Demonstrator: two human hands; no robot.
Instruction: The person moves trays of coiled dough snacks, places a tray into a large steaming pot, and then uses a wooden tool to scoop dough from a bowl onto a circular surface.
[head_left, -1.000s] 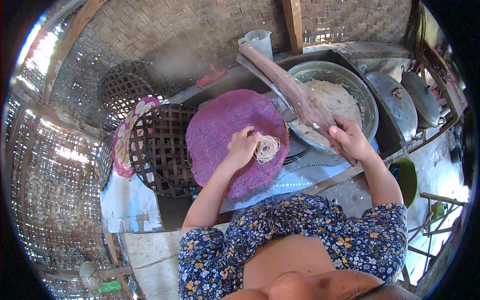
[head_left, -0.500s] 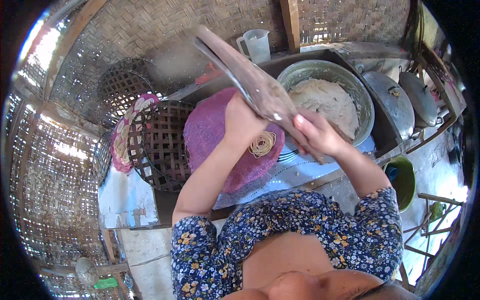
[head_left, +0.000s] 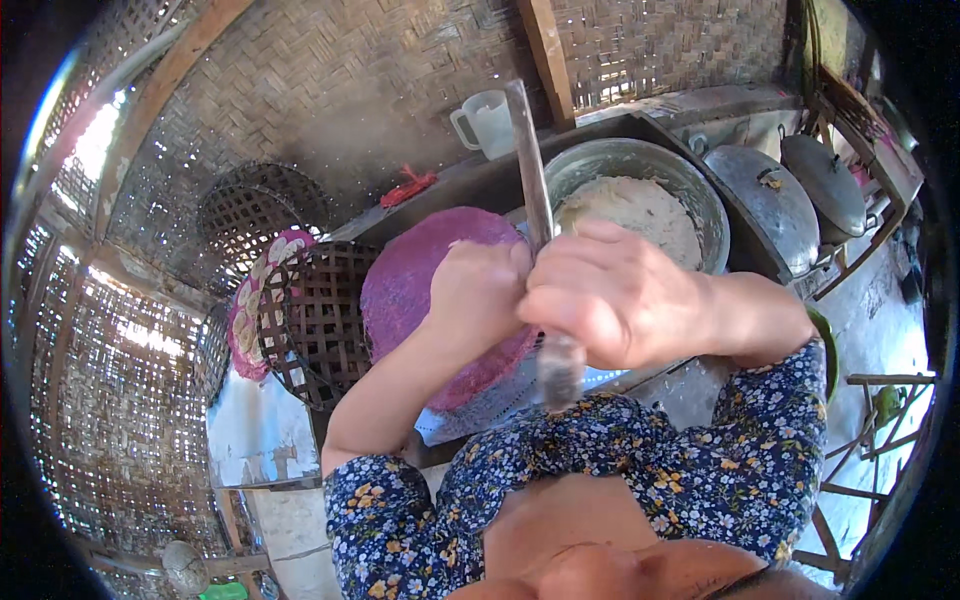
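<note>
Both of my hands are closed around a long brown wooden paddle (head_left: 531, 160), which I see nearly edge-on. Its narrow far end points up toward the woven wall, and its blurred near end comes down close to my chest. My left hand (head_left: 480, 290) grips it from the left side. My right hand (head_left: 610, 300) wraps over it from the right, knuckles up, hiding part of the shaft. Behind the hands lies a round pink-purple cover (head_left: 415, 275). At the upper right is a large metal basin (head_left: 712, 235) holding pale dough (head_left: 630, 205).
Dark open-weave baskets (head_left: 325, 320) stand left of the pink cover. A clear plastic jug (head_left: 488, 122) and a red plastic piece (head_left: 408, 188) sit along the back ledge. Two lidded metal pots (head_left: 765, 205) are at the right. Woven bamboo walls (head_left: 350, 90) surround the bench.
The paddle has swung from leaning up-left to nearly upright, turning edge-on. My right hand has moved up and rolled over it. The rubber bands on the pink cover are now hidden.
</note>
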